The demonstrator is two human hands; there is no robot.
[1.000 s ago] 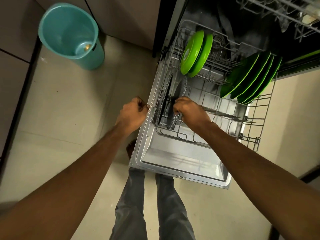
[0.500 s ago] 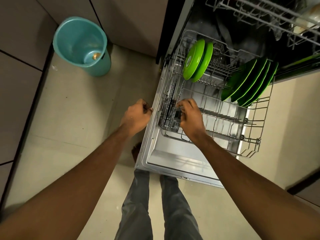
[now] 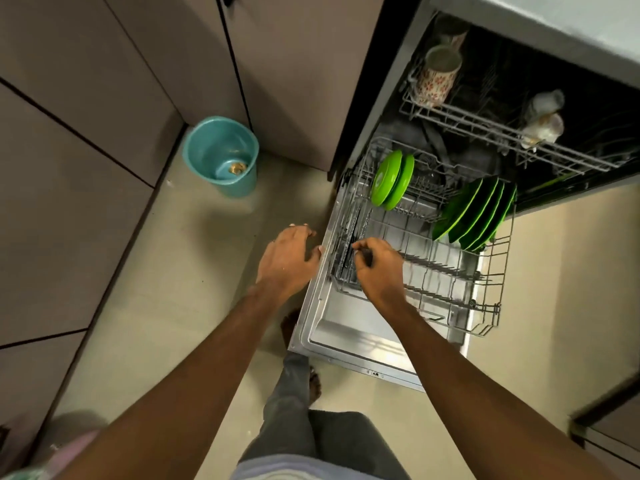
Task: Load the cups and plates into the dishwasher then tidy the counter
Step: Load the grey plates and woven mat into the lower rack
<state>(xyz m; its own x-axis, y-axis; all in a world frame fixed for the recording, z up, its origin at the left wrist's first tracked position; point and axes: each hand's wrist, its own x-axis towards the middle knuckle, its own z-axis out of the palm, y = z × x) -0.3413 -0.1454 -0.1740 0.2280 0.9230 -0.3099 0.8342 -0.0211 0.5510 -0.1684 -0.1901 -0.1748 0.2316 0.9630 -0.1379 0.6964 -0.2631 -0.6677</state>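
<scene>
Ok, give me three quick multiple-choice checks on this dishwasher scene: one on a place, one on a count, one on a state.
1. Where is the floral mug?
A) in the upper rack
B) in the teal bucket
C) on the floor

2. How many dark green plates stand at the right side of the lower rack?
A) two
B) four
C) seven

3. How does the lower rack sit?
A) pulled out over the open door
B) pushed fully in
C) lifted out onto the counter

Answers:
1 A: the mug sits at the upper rack's left end.
2 B: four edges show side by side.
3 A: the rack's wire frame lies above the lowered door.
</scene>
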